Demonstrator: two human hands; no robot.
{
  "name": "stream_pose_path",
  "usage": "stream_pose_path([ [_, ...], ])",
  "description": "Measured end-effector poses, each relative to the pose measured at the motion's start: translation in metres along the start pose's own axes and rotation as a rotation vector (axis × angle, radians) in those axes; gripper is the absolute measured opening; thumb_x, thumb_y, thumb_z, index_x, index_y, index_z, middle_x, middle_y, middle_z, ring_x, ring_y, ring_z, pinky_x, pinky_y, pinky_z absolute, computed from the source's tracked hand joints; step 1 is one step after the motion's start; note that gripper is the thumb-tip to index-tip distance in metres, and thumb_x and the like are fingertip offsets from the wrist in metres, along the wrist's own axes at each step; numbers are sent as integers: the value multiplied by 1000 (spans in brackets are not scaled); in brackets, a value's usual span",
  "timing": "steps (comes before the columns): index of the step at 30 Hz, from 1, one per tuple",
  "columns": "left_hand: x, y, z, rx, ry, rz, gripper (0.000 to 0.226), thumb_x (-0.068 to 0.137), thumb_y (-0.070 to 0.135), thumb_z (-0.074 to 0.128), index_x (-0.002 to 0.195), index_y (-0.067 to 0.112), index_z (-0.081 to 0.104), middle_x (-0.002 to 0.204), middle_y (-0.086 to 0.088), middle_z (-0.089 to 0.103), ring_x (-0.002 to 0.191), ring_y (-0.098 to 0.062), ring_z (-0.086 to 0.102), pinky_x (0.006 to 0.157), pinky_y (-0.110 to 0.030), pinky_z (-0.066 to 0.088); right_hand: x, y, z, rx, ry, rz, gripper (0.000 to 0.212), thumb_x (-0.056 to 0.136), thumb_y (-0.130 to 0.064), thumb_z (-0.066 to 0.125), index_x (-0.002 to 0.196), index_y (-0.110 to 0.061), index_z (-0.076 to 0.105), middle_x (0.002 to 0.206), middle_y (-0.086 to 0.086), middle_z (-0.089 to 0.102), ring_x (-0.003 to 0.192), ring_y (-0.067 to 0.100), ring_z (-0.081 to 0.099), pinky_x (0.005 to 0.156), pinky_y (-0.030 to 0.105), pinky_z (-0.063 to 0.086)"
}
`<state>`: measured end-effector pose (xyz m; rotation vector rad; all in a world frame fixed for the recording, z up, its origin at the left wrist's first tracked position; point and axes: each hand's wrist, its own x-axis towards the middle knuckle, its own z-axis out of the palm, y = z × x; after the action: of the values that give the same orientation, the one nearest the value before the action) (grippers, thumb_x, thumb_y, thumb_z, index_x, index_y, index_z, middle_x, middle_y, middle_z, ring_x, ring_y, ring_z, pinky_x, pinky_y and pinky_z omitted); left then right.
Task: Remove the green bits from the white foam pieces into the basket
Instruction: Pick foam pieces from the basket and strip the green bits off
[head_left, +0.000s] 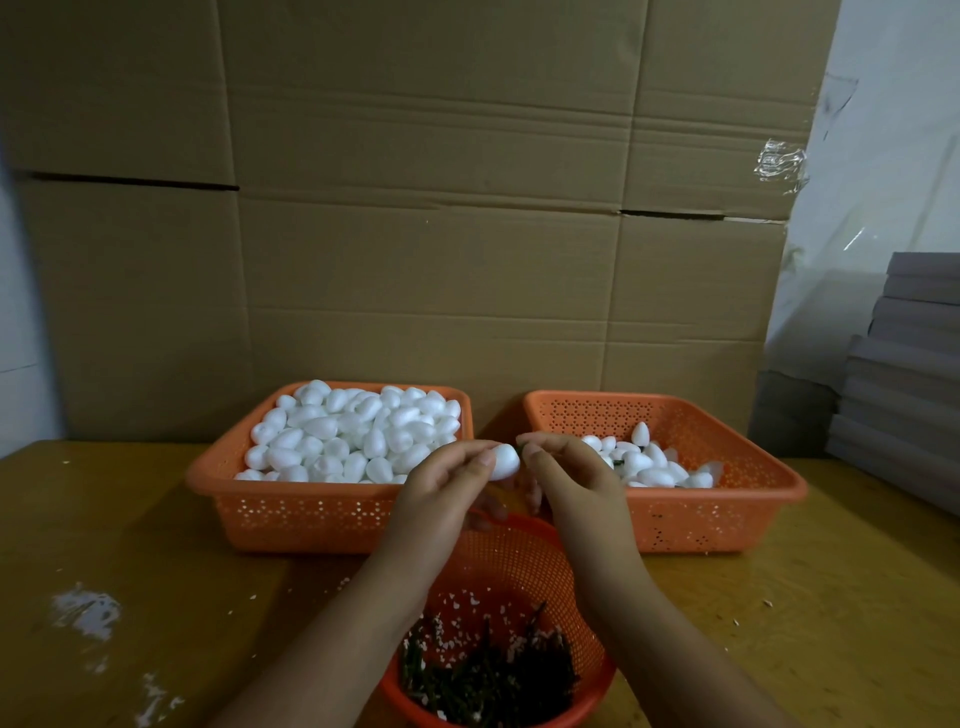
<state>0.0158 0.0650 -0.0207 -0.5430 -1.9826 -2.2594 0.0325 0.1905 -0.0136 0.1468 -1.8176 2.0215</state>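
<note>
My left hand (447, 480) grips a white egg-shaped foam piece (505, 460) above a round orange basket (524, 551). My right hand (571, 470) pinches a small green bit (519, 447) at the foam piece's right end. Dark green bits (483, 675) and white crumbs lie in the bottom of the round basket. The left orange tray (291, 512) is heaped with plain white foam pieces (353, 434). The right orange tray (727, 514) holds fewer foam pieces (649, 462), some with green bits showing.
Cardboard boxes (415, 208) form a wall right behind the trays. A stack of grey sheets (904, 374) stands at the right. White foam crumbs (85, 610) are scattered on the wooden table (130, 545) at the left.
</note>
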Motion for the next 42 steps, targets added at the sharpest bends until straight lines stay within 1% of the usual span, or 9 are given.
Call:
stream_pose_path([
  [9, 0, 3, -1, 90, 68, 48, 22, 100, 16, 49, 99, 23, 70, 81, 0, 72, 63, -11, 63, 60, -22, 50, 6, -2, -8, -55, 111, -17, 10, 92, -13, 60, 93, -9, 69, 58, -6, 57, 54, 4, 51, 51, 15, 43],
  [15, 9, 18, -10, 146, 215, 147, 23, 96, 7, 51, 95, 23, 68, 78, 4, 71, 59, -5, 61, 55, -17, 48, 25, -14, -41, -101, 397, -96, 10, 93, -18, 60, 96, -13, 67, 73, -1, 65, 61, 6, 59, 60, 25, 49],
  [21, 21, 19, -44, 622, 383, 222, 19, 92, 23, 58, 86, 40, 63, 93, 24, 66, 84, 4, 61, 72, -25, 47, 30, -14, -47, -51, 503, -113, 26, 94, -12, 59, 115, -27, 56, 95, -8, 64, 69, -4, 65, 62, 20, 48],
  [25, 27, 10, -70, 1037, 341, 92, 16, 91, 31, 58, 106, 33, 65, 118, 6, 61, 104, -16, 59, 85, -34, 48, 22, -14, -30, -199, 265, -145, 17, 91, -6, 59, 97, -19, 68, 88, -2, 68, 67, 3, 62, 70, 27, 52],
  [29, 27, 6, -80, 1284, 216, -72, 25, 95, 46, 46, 111, 38, 64, 125, 8, 60, 111, -17, 56, 92, -36, 45, 7, -12, -7, -447, -255, -144, 17, 91, -7, 61, 85, -21, 69, 72, -7, 65, 66, 4, 58, 65, 23, 49],
  [32, 26, 5, -80, 1408, 152, -66, 32, 98, 47, 35, 108, 36, 63, 121, 9, 61, 111, -16, 56, 91, -35, 43, -5, -4, 2, -761, -672, -159, 9, 91, -21, 65, 97, -24, 71, 89, -12, 68, 81, -4, 59, 78, 16, 47],
  [35, 24, 4, -81, 1571, 50, -55, 38, 102, 45, 25, 125, 35, 53, 128, 11, 55, 117, -15, 53, 83, -33, 39, -16, 6, 7, -943, -934, -194, 24, 86, -32, 68, 109, -29, 69, 114, -14, 67, 102, -3, 58, 94, 18, 45],
  [38, 24, 3, -83, 1611, -29, -59, 44, 102, 48, 16, 134, 39, 46, 132, 11, 54, 120, -15, 50, 87, -36, 41, -24, 18, 13, -1019, -992, -183, 37, 81, -42, 71, 117, -32, 67, 130, -16, 58, 124, 3, 49, 110, 32, 37],
  [42, 24, 1, -82, 1605, -95, -60, 53, 98, 50, 11, 137, 39, 45, 133, 11, 57, 116, -18, 52, 81, -34, 40, -25, 21, 15, -1040, -948, -212, 41, 79, -45, 72, 118, -32, 66, 137, -14, 52, 131, 5, 42, 114, 32, 32],
])
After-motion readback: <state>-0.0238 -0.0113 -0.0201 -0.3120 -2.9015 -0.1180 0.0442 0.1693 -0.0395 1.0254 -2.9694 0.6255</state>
